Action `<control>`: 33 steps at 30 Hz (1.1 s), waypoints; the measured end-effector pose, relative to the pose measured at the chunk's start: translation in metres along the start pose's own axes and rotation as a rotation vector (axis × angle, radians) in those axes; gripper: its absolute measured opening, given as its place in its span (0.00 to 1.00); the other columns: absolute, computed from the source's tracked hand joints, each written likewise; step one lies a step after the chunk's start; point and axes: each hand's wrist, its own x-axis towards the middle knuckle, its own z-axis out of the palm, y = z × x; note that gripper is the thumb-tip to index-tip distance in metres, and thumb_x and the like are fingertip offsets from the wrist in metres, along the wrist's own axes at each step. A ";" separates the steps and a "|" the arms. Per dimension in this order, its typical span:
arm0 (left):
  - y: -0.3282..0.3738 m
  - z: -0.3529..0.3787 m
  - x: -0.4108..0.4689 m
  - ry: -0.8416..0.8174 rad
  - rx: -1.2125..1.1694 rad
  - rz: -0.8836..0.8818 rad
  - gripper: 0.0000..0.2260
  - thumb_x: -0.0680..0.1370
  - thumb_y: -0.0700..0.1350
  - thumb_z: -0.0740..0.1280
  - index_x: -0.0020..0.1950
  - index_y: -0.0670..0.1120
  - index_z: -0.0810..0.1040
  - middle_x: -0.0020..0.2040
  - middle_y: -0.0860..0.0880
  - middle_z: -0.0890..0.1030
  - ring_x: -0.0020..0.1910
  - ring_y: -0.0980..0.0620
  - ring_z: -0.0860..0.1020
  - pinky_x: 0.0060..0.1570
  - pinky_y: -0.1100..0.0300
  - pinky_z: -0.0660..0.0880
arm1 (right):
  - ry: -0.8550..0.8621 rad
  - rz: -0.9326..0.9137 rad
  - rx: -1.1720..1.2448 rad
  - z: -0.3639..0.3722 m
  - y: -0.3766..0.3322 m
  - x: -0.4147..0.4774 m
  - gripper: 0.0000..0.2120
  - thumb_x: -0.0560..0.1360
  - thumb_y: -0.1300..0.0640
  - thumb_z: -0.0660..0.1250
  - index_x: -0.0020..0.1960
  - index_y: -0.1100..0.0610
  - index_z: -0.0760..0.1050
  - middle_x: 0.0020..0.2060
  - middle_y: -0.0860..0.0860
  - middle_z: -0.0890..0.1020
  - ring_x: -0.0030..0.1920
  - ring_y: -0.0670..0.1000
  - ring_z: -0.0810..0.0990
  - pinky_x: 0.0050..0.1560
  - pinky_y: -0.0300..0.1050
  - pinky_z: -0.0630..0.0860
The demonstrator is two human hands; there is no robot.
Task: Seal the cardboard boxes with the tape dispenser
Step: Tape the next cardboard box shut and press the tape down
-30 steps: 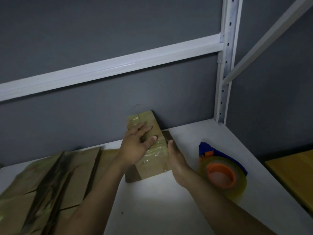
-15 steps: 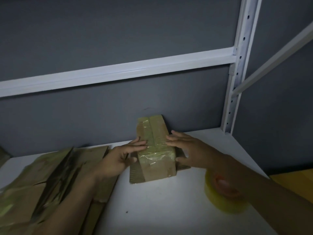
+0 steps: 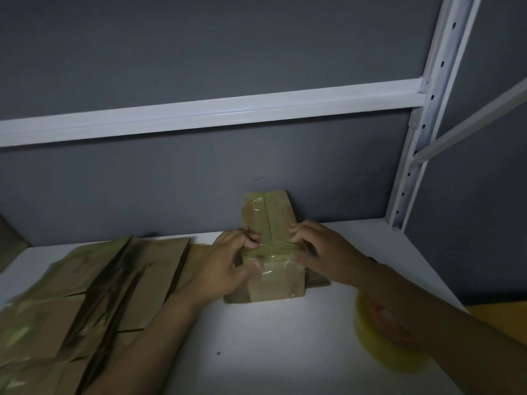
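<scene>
A small brown cardboard box [image 3: 269, 220] stands against the grey back wall on the white shelf [image 3: 273, 346], with clear tape running along its top seam and down its front. My left hand [image 3: 225, 266] grips its left side, fingers curled onto the top edge. My right hand [image 3: 319, 249] grips its right side with bent fingers on the tape. The tape dispenser [image 3: 379, 337], a yellowish roll with an orange core, lies on the shelf to the right, partly hidden under my right forearm.
Several flattened cardboard boxes [image 3: 94, 306] with shiny tape lie in a pile on the left of the shelf. A white perforated upright [image 3: 422, 132] and a horizontal rail [image 3: 211, 112] frame the back. A yellow surface [image 3: 502, 315] shows at the far right.
Both hands have closed in on the box: the right hand moved from beside it onto its right top edge, the left slid to its left side. The view has shifted left.
</scene>
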 end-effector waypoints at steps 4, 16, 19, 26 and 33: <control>0.007 0.011 0.007 0.096 0.084 -0.045 0.20 0.67 0.64 0.68 0.40 0.46 0.77 0.47 0.62 0.77 0.50 0.62 0.72 0.51 0.68 0.67 | 0.196 -0.007 -0.068 0.019 -0.009 0.015 0.20 0.70 0.35 0.56 0.42 0.52 0.69 0.42 0.44 0.69 0.45 0.46 0.67 0.42 0.36 0.66; -0.012 0.003 -0.006 -0.046 0.069 0.058 0.25 0.74 0.64 0.65 0.65 0.51 0.78 0.62 0.64 0.76 0.67 0.62 0.68 0.67 0.72 0.59 | 0.097 -0.086 0.096 0.030 0.021 -0.010 0.19 0.77 0.50 0.62 0.66 0.56 0.74 0.66 0.41 0.69 0.70 0.35 0.60 0.69 0.29 0.56; -0.016 -0.004 -0.005 -0.145 0.003 0.088 0.25 0.75 0.61 0.65 0.67 0.49 0.75 0.67 0.69 0.70 0.71 0.65 0.63 0.69 0.72 0.56 | 0.027 -0.039 0.198 0.022 0.022 -0.016 0.18 0.78 0.60 0.64 0.66 0.48 0.69 0.66 0.34 0.66 0.71 0.32 0.58 0.69 0.27 0.55; -0.014 -0.020 0.031 -0.062 -0.003 -0.252 0.25 0.75 0.64 0.64 0.69 0.55 0.73 0.75 0.54 0.64 0.75 0.55 0.61 0.71 0.62 0.55 | 0.060 0.036 0.485 0.013 0.016 -0.028 0.23 0.74 0.70 0.67 0.55 0.42 0.76 0.59 0.28 0.75 0.71 0.37 0.63 0.70 0.38 0.63; -0.014 0.003 0.060 0.001 -0.361 -0.595 0.35 0.75 0.55 0.71 0.78 0.51 0.59 0.75 0.50 0.64 0.73 0.52 0.64 0.70 0.60 0.61 | 0.230 0.120 0.569 -0.006 0.016 -0.051 0.20 0.76 0.67 0.65 0.53 0.42 0.83 0.66 0.36 0.70 0.67 0.31 0.65 0.66 0.27 0.62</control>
